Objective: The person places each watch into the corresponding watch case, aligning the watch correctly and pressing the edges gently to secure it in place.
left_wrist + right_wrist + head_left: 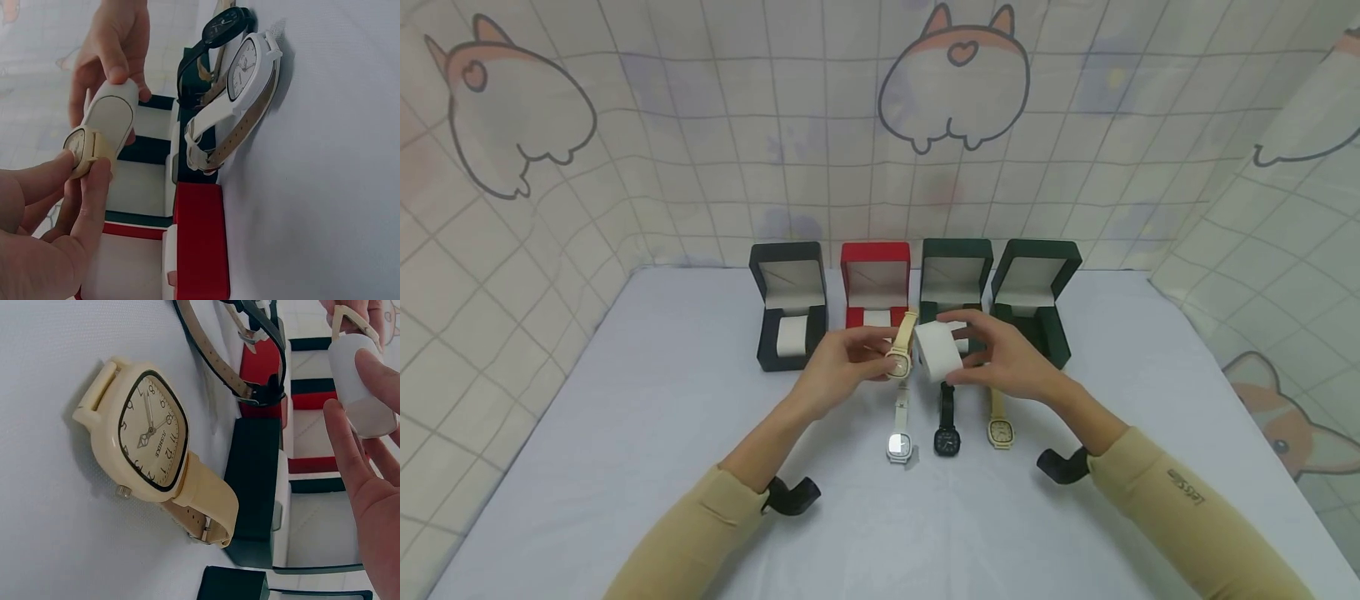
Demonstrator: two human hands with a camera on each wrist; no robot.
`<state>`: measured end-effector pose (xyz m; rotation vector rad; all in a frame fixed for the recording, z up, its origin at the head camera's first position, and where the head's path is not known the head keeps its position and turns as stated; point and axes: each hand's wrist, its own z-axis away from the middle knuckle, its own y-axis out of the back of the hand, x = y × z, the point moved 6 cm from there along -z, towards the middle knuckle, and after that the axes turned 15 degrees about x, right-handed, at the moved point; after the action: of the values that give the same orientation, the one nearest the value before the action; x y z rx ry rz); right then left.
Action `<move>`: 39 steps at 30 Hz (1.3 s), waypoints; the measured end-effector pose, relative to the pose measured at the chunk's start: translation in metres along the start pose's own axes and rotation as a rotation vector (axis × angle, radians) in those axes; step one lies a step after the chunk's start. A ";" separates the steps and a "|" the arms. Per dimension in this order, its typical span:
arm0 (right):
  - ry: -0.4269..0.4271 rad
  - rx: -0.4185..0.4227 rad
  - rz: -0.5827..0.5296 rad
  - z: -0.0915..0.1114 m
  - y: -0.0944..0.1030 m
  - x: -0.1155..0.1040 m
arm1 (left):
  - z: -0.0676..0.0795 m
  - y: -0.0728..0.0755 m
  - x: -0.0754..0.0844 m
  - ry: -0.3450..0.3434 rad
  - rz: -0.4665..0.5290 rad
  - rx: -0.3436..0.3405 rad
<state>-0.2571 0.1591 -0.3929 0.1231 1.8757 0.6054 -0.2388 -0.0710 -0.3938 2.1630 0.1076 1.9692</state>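
My left hand (835, 367) pinches a cream wristwatch (899, 360) by its case, the strap pointing up. Close beside it, my right hand (1003, 357) grips a white watch cushion (938, 352) between thumb and fingers. In the left wrist view the cream watch (78, 147) overlaps the near end of the cushion (112, 119); the strap looks close to it, but whether it goes around cannot be told. Below the hands lie a white watch (899, 446), a black watch (947, 440) and another cream watch (1000, 432), in a row on the white cloth.
Behind the hands stand open watch boxes: a black box (760, 342) with a white cushion, a red box (876, 250), a dark green box (957, 247) and another dark green box (1057, 337) at the right with no cushion visible. A patterned curtain (850, 167) hangs behind.
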 end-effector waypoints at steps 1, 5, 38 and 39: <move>0.006 -0.003 -0.004 0.000 0.000 0.000 | 0.000 -0.001 0.000 -0.009 0.005 -0.010; 0.030 -0.012 -0.012 0.000 -0.002 0.000 | 0.000 -0.006 0.003 -0.049 0.027 -0.053; 0.060 0.047 -0.028 0.001 -0.007 0.001 | 0.001 -0.019 -0.002 -0.011 0.066 -0.101; 0.061 0.049 -0.026 0.001 -0.007 0.001 | 0.001 -0.019 -0.002 -0.005 0.071 -0.104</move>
<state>-0.2548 0.1534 -0.3972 0.1125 1.9485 0.5511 -0.2358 -0.0529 -0.3998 2.1337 -0.0718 1.9609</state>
